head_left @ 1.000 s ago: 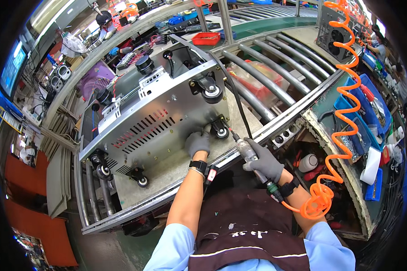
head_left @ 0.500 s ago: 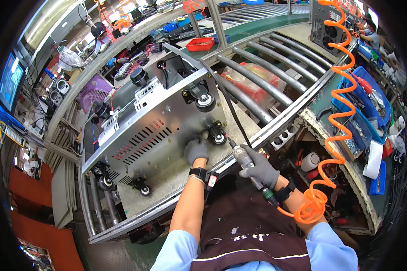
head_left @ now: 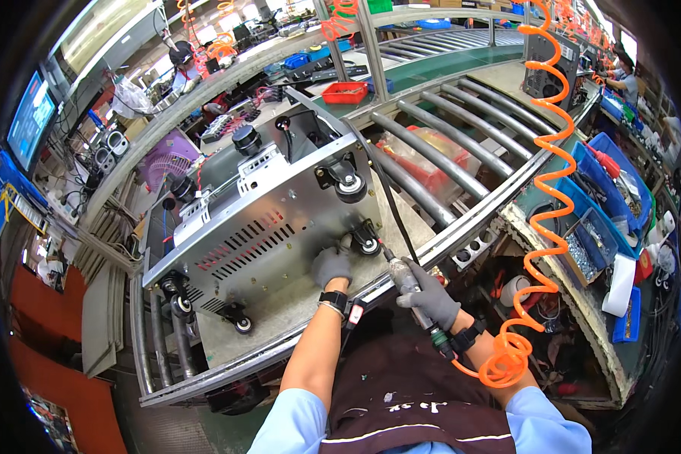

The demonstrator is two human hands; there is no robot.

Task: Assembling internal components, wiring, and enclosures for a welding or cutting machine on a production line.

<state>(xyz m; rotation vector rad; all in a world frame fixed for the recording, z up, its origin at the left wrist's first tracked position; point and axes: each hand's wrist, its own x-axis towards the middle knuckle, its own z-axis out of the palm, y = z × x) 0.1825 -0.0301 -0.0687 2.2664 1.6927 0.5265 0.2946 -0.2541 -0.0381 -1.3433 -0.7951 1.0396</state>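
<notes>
A silver metal cabinet [head_left: 280, 253] lies tipped, its slotted panel with casters facing me. My right hand [head_left: 433, 298], in a grey glove, is wrapped round an air screwdriver [head_left: 405, 277]. The tool's thin bit points at the near right caster [head_left: 368, 240], close to its mounting plate; exact contact is too small to tell. My left hand [head_left: 331, 266], also gloved, is against the panel just left of that caster. Its fingers are curled by the caster's plate, and what they pinch is hidden. Another caster [head_left: 349, 181] sits above, with two more at the left end.
The cabinet rests on a board [head_left: 261, 321] over a roller conveyor [head_left: 424, 151]. An orange coiled hose [head_left: 548, 219] hangs on the right and joins the screwdriver. Blue bins of screws [head_left: 589, 246] stand at the right. A red tray [head_left: 345, 93] is behind the cabinet.
The whole view has shifted slightly, and the hose hangs a little further left. Both hands and the screwdriver keep about the same place at the caster.
</notes>
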